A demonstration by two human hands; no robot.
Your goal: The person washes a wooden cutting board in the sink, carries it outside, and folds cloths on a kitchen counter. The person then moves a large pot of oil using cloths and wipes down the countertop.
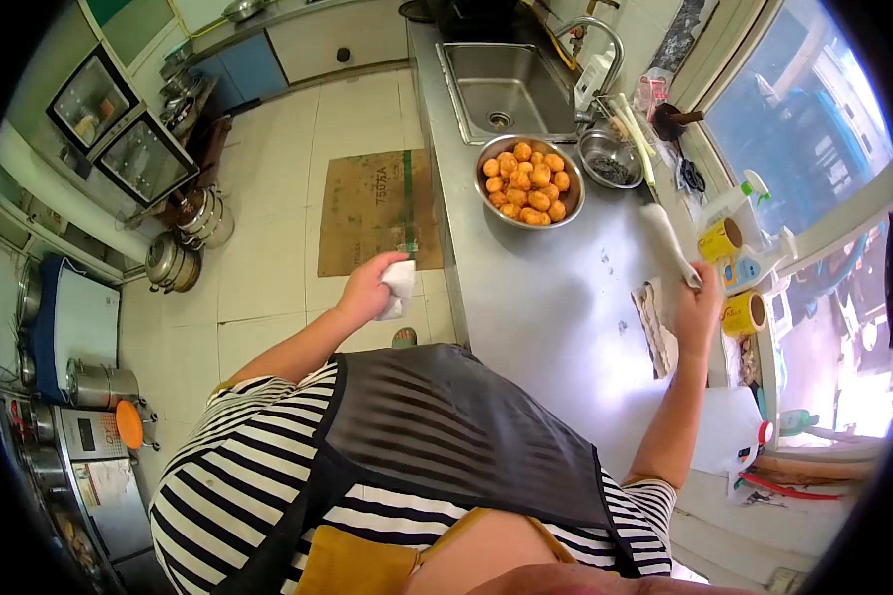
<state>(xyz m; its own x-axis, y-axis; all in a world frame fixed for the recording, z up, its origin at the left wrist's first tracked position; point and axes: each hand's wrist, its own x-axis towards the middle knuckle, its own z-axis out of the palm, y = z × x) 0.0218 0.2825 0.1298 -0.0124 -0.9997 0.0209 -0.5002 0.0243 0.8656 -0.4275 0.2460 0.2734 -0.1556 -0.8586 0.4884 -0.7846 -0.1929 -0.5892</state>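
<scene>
My left hand (369,286), fingers closed, grips a crumpled white cloth (398,292) over the floor beside the counter. On the other side my right hand (701,302) is closed around one end of a long, narrow white thing (671,244); I cannot tell whether it is a cloth or a utensil. Just left of that hand, a beige cloth with a wavy edge (653,327) lies on the steel counter (536,317). Farther up the counter stands a steel bowl (485,206) heaped with round orange-brown balls (526,183).
A sink (501,89) with a curved faucet (617,50) lies beyond the bowl. Beside it is a smaller metal bowl (610,159). Spray bottles (739,213), yellow rolls (742,313) and a white jug (729,431) line the window side. Flattened cardboard (367,213) covers some floor.
</scene>
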